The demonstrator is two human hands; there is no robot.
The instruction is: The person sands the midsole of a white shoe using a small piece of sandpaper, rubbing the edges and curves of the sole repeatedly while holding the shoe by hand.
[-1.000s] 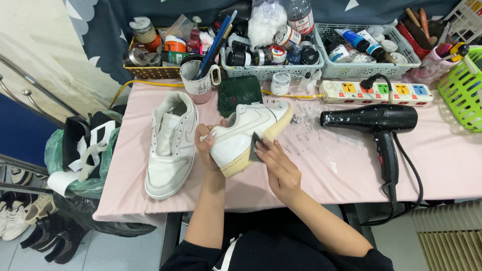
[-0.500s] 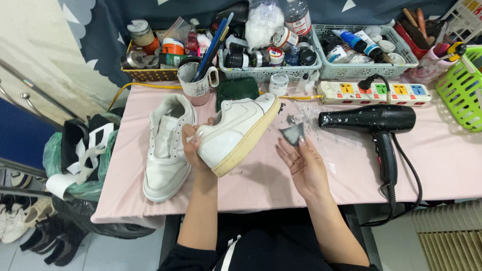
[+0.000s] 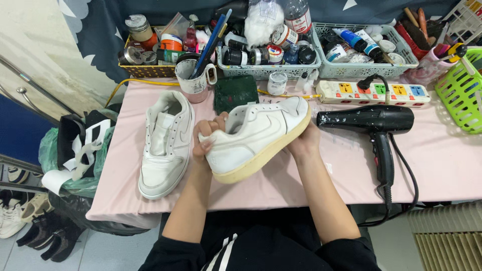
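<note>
Head camera view: a person seated at a pink table (image 3: 442, 165) holds a white sneaker (image 3: 258, 138) up off the surface in both hands, tilted on its side so the yellowed sole faces the camera and the toe points toward the lower left. The left hand (image 3: 210, 134) clasps the shoe near its opening, fingers curled over the upper and tongue in a tight grip. The right hand (image 3: 303, 143) is wrapped behind the heel end, mostly hidden by the shoe, its grip closed on the back of the sole.

A second white sneaker (image 3: 165, 143) lies flat on the table just to the left of the held one, opening up and toe toward the person. A black hair dryer (image 3: 374, 125) rests on the table to the right, nozzle pointing at the held shoe, with its cord trailing off the front edge. Behind it lies a white power strip (image 3: 374, 93). A mug (image 3: 195, 83) holding brushes stands beyond the shoes, next to a dark green pad (image 3: 236, 93). Baskets of paint jars and bottles (image 3: 271, 47) line the back of the table, and a green basket (image 3: 464, 90) sits at the far right.
</note>
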